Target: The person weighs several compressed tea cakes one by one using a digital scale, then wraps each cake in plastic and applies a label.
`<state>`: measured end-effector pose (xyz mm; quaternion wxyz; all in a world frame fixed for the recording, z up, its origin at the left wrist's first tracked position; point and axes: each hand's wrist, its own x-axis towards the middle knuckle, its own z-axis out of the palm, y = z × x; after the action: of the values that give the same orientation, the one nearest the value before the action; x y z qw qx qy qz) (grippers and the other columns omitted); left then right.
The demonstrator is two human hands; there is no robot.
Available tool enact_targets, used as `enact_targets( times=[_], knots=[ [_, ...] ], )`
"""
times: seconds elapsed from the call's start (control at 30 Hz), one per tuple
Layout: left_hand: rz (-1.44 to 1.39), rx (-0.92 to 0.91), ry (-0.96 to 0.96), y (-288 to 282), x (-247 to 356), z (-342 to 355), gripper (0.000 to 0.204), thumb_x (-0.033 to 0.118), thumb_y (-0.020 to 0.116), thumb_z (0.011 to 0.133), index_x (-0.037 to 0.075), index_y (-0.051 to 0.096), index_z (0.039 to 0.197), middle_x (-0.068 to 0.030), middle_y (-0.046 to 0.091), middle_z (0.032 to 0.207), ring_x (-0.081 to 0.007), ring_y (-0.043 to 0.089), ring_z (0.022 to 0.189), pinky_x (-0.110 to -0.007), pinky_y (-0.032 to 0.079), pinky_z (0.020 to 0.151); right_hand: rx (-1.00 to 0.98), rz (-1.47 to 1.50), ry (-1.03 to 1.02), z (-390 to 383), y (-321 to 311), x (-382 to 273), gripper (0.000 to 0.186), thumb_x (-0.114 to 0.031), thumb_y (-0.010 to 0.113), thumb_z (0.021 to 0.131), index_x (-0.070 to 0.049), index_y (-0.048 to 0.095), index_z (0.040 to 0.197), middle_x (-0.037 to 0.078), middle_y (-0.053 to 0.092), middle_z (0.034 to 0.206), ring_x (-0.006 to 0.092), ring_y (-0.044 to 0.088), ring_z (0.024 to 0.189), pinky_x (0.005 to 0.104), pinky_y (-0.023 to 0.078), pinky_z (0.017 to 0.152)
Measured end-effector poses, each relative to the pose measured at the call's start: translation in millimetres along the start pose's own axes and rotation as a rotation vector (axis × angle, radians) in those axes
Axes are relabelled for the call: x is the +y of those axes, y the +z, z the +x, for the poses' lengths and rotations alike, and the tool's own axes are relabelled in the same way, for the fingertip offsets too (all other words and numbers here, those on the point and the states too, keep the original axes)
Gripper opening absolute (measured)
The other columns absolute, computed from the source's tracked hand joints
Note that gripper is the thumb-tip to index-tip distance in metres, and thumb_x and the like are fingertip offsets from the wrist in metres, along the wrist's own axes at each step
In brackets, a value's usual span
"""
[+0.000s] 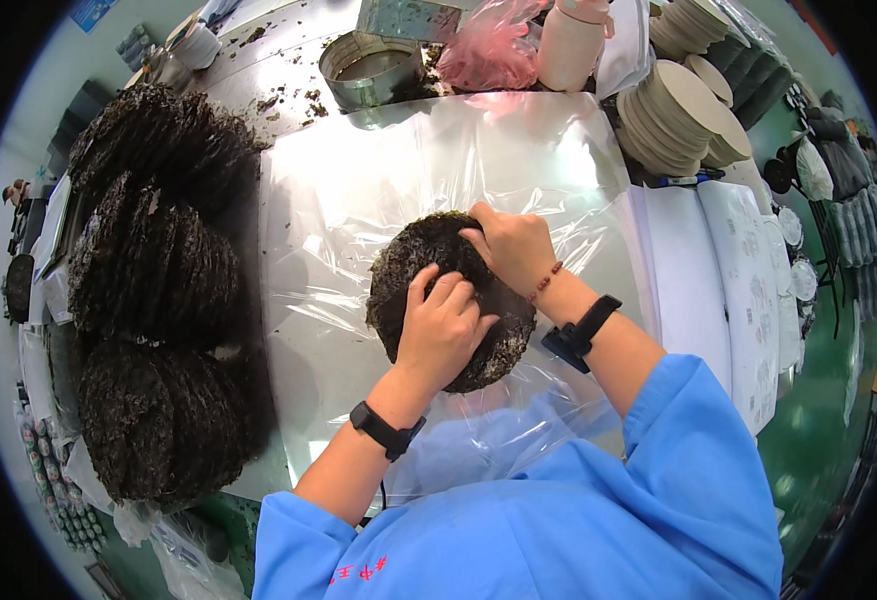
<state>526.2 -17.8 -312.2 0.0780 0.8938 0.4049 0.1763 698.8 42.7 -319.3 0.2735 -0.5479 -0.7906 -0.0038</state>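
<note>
A dark, round disc of dried seaweed (419, 340) rests on clear plastic sheeting (349, 170) in the middle of the table. My left hand (441, 320) lies on the disc's near left part, its fingers curled and gripping its surface. At the disc's top right, my right hand (506, 240) grips the rim, fingertips bent over the dark material. Part of the disc is hidden under both hands.
Tall seaweed stacks (154, 260) line the left side. Along the back stand a metal ring (369, 62), a pink plastic bag (489, 45) and a pale bottle (571, 45). Stacked round cream discs (674, 115) and white printed sheets (699, 290) are at the right.
</note>
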Motion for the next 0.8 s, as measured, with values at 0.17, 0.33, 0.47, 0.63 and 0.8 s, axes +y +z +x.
enact_targets(
  times=[0.17, 0.33, 0.47, 0.63, 0.8],
  knots=[
    [0.131, -0.042, -0.155, 17, -5, 2, 0.064, 0.058, 0.06, 0.084, 0.017, 0.056, 0.133, -0.0121, 0.026, 0.158, -0.037, 0.01, 0.148, -0.061, 0.002, 0.116, 0.003, -0.07, -0.141, 0, -1, -1, 0.015, -0.023, 0.065, 0.084, -0.011, 0.055, 0.084, 0.005, 0.061, 0.06, 0.0244, 0.065, 0.056, 0.0345, 0.049, 0.05],
    [0.236, -0.169, -0.186, 23, -8, 4, 0.074, 0.068, 0.051, 0.085, 0.028, 0.043, 0.147, -0.0105, 0.018, 0.161, -0.0339, 0.003, 0.15, -0.062, -0.005, 0.115, 0.01, -0.303, -0.281, -2, -7, -7, 0.012, -0.02, 0.064, 0.08, -0.013, 0.056, 0.085, 0.005, 0.06, 0.082, 0.0231, 0.061, 0.08, 0.037, 0.049, 0.066],
    [0.178, -0.172, -0.182, 26, -6, 4, 0.083, 0.071, 0.048, 0.084, 0.027, 0.031, 0.153, -0.0126, 0.012, 0.162, -0.0311, 0.0, 0.15, -0.063, -0.007, 0.114, 0.028, -0.358, 0.08, 1, 5, -6, 0.024, -0.026, 0.069, 0.08, -0.012, 0.053, 0.092, 0.007, 0.053, 0.1, 0.0261, 0.053, 0.094, 0.0401, 0.045, 0.073],
    [0.117, -0.271, -0.226, 29, -11, 2, 0.087, 0.074, 0.048, 0.083, 0.026, 0.028, 0.154, -0.0166, 0.003, 0.163, -0.0367, -0.006, 0.149, -0.068, -0.006, 0.111, -0.003, -0.236, 0.124, 4, -13, -17, 0.039, -0.02, 0.073, 0.075, -0.011, 0.058, 0.11, 0.01, 0.057, 0.111, 0.0291, 0.05, 0.113, 0.0475, 0.042, 0.095],
    [0.099, -0.222, -0.207, 36, -11, 7, 0.086, 0.074, 0.049, 0.083, 0.025, 0.032, 0.152, -0.0165, 0.003, 0.162, -0.0367, -0.005, 0.149, -0.07, -0.004, 0.11, 0.032, -0.181, -0.491, -28, -66, -24, 0.02, -0.016, 0.064, 0.078, -0.008, 0.064, 0.096, 0.006, 0.062, 0.105, 0.024, 0.056, 0.107, 0.043, 0.033, 0.108]
  ],
)
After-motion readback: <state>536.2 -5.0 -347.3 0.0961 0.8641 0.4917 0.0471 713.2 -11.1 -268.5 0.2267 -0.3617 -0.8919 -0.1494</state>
